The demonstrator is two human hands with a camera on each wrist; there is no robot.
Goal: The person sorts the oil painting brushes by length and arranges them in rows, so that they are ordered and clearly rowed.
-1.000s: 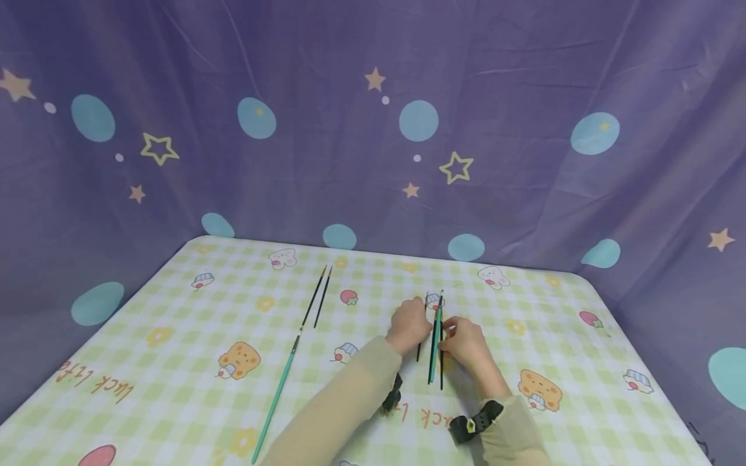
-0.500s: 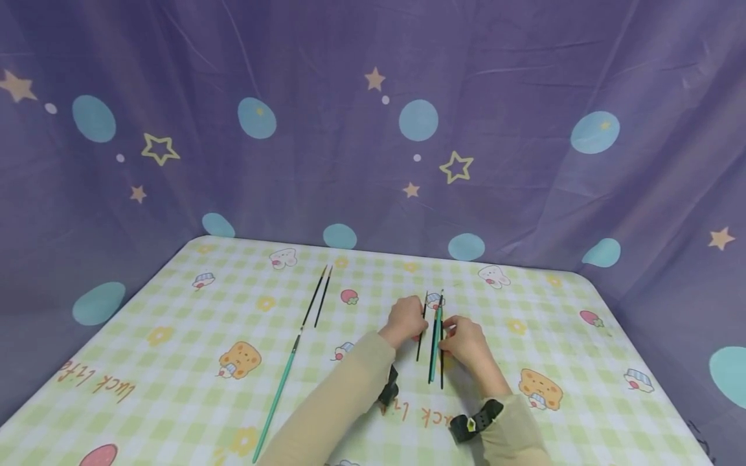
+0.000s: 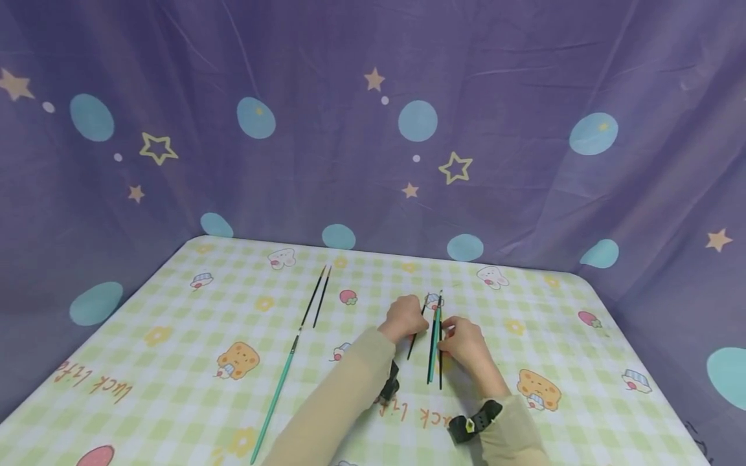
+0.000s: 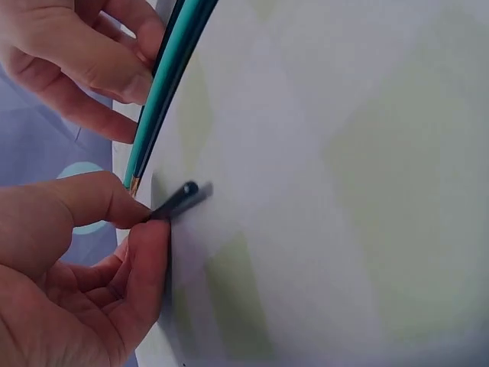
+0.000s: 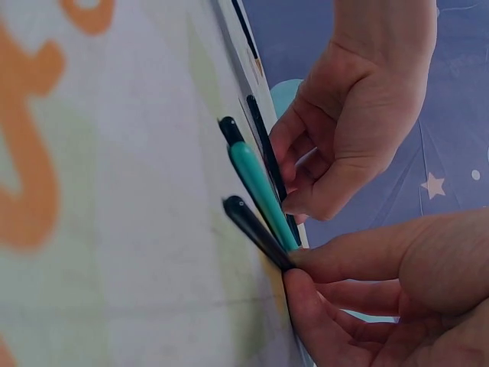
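Note:
In the head view my left hand (image 3: 404,319) pinches a thin black paintbrush (image 3: 411,349) between thumb and finger. The left wrist view shows that brush's rounded handle end (image 4: 179,197) jutting from the fingertips, just off the cloth. To the right, my right hand (image 3: 466,342) pinches another black paintbrush (image 3: 441,378). Against that brush lies a green paintbrush (image 3: 436,333), with one more black paintbrush (image 3: 430,370) along its left side. In the right wrist view the right thumb touches or nearly touches the green handle (image 5: 260,180). Fingers hide the middle of the held brushes.
Further left on the checked tablecloth (image 3: 192,336) lie a long green paintbrush (image 3: 274,408) and two black paintbrushes, one (image 3: 313,298) left of the other (image 3: 322,299). A purple curtain (image 3: 350,181) hangs behind the table's far edge.
My left hand has moved slightly left, away from the brush group. The near end of its black paintbrush has swung left, so it now slants. My right hand has stayed in place.

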